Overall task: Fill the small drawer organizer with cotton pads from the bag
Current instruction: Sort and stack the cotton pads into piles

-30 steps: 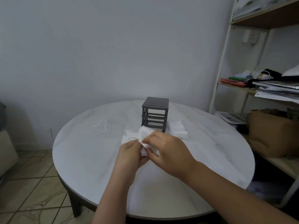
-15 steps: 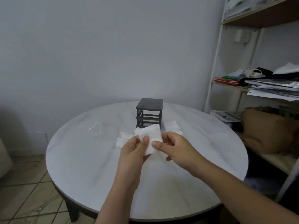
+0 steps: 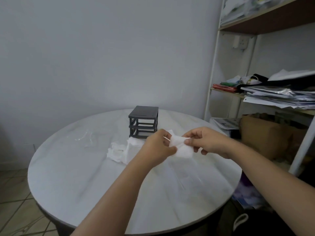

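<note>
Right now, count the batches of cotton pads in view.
2: a heap on the table by the organizer; a wad pinched between left hand and right hand. Others may hide behind the hands.

Round marble table (image 3: 76,167); shelf (image 3: 215,65) holding papers (image 3: 272,97); cardboard box (image 3: 265,133).

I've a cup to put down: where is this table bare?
Bare: the near half of the table, from the left hand and right hand to the near edge, and its left rim. Crowded: the middle, where the organizer, pile of pads and clear bag lie and both hands pinch a cotton pad.
</note>
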